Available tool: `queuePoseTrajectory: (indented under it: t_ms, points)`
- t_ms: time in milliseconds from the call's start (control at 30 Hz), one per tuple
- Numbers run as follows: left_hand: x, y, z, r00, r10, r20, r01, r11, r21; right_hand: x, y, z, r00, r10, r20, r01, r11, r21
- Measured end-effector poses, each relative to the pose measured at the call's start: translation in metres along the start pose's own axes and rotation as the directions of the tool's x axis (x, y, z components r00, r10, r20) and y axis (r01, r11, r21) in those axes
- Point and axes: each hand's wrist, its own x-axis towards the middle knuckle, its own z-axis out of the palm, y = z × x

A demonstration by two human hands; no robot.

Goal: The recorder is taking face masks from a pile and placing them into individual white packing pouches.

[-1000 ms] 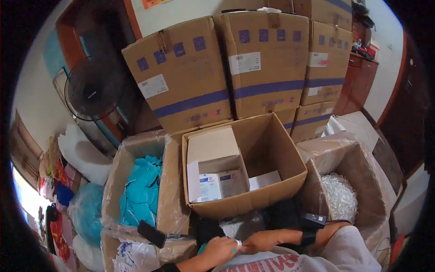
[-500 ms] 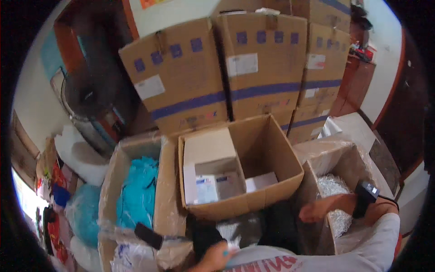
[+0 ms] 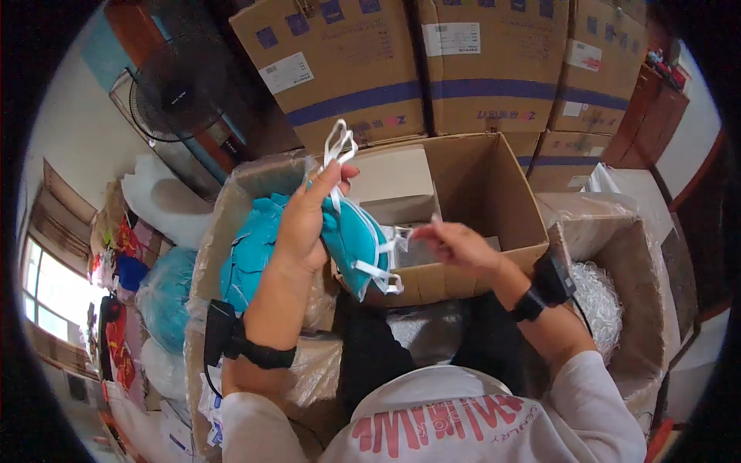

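Note:
My left hand (image 3: 315, 208) is closed around a teal cup-shaped face mask (image 3: 351, 241), perhaps a few stacked together. White elastic straps (image 3: 340, 145) loop up above its fingers, and more straps hang at the mask's lower edge. My right hand (image 3: 461, 245) is just to the right, its fingers drawn together at a whitish, partly see-through piece beside the mask. Whether that piece is a strap or plastic is unclear. Both hands are over the near side of an open cardboard box (image 3: 478, 185), which has a pale inner carton (image 3: 394, 174).
Left of me, a plastic-lined box holds a pile of teal masks (image 3: 251, 243). A box on the right contains a heap of white straps (image 3: 596, 309). Tall cartons (image 3: 494, 100) are stacked behind, with a fan (image 3: 174, 92) at far left. Dark wrist straps circle both forearms.
My left hand has risen from my lap and now shows the teal mask. My right hand has come from the right-hand box to the mask. The view has tilted downward.

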Motion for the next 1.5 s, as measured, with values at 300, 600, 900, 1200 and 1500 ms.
queuePoseTrajectory:
  t_ms: [300, 600, 900, 1200, 1500]
  points:
    - [0.006, 0.031, -0.004, 1.000, -0.023, 0.018, 0.023, 0.999, -0.045, 0.004, 0.019, 0.038, 0.966, -0.141, 0.218, 0.155, 0.987, -0.047]
    - [0.010, 0.034, -0.006, 0.994, -0.019, 0.109, 0.033, 0.991, -0.131, 0.002, 0.014, 0.050, 0.875, -0.226, 0.427, 0.271, 0.961, -0.047]
    - [0.017, 0.041, -0.046, 0.998, 0.056, 0.029, -0.055, 0.997, -0.052, -0.011, 0.032, 0.044, 0.893, -0.035, 0.450, -0.106, 0.953, 0.283]
    - [0.000, 0.034, -0.088, 0.905, 0.415, -0.094, -0.156, 0.531, 0.833, -0.023, 0.016, 0.034, 0.889, 0.180, 0.421, -0.149, 0.983, -0.108]
    - [-0.075, -0.085, -0.065, 0.830, -0.414, 0.373, -0.312, 0.209, 0.927, -0.017, 0.003, 0.048, 0.945, -0.182, 0.272, 0.315, 0.735, -0.601]
